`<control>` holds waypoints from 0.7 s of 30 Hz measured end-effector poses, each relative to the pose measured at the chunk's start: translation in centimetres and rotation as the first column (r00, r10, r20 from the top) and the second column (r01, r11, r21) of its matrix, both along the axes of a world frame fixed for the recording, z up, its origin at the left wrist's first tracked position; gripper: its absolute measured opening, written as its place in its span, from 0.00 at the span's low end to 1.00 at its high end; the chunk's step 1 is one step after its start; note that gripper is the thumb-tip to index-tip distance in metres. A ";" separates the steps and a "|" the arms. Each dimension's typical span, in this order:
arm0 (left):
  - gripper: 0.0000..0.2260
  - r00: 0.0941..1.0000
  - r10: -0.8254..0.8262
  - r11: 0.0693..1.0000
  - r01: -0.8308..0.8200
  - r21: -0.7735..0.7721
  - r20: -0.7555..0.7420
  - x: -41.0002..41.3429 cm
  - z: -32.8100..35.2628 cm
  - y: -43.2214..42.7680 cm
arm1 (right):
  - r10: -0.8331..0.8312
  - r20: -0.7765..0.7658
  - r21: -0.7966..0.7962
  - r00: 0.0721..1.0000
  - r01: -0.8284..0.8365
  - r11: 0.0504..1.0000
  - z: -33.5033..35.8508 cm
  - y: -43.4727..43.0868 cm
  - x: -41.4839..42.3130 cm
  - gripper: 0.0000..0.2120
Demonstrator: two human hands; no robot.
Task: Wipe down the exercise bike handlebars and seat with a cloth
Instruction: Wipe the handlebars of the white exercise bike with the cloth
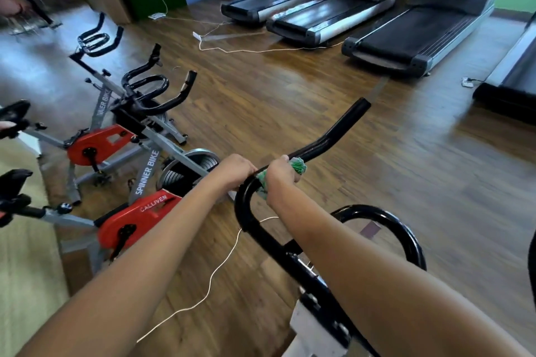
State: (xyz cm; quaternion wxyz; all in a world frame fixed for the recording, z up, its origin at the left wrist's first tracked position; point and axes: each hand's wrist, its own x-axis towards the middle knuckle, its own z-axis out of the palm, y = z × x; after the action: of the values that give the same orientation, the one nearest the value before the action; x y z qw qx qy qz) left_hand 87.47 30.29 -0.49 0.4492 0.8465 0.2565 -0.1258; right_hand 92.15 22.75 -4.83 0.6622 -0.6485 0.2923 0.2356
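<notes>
- The cloth (pixel 297 166) is mostly hidden inside the right hand (pixel 280 175); only green ends show.
- The handlebars (pixel 327 142) are covered where both hands wrap them.
- The seat is out of view.
- The right-edge treadmill (pixel 513 75) is cut off.

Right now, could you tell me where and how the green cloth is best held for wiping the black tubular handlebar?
Grip the green cloth wrapped around the black tubular handlebar, coming from above with fingers curled over the tube, as the right hand does. The bar is round and rises away towards its tip, so an encircling hold probably slides along best. The left hand grips the bend beside it.
</notes>
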 end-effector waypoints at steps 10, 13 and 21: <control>0.15 0.976 0.158 0.987 -0.150 -0.065 0.151 -3.3 -1.4 0.2 | 0.859 0.047 -0.143 0.510 -0.847 0.511 1.9 -3.7 -6.9 0.19; 0.15 0.975 0.157 0.987 -0.150 -0.060 0.155 -3.4 -1.5 -0.1 | 0.981 -0.122 -0.334 0.149 -0.937 0.101 3.4 -6.9 -7.5 0.25; 0.14 0.972 0.180 0.979 -0.192 0.064 0.152 -3.2 -1.1 -1.3 | 0.992 0.068 -0.387 0.104 -0.914 0.122 3.6 -7.2 -8.2 0.26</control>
State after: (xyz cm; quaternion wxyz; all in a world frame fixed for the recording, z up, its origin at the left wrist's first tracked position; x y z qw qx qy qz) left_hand 84.28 29.03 -1.61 0.4430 0.8426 0.3059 -0.0109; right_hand 83.94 15.56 -1.20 0.2969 -0.7848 -0.2827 0.4648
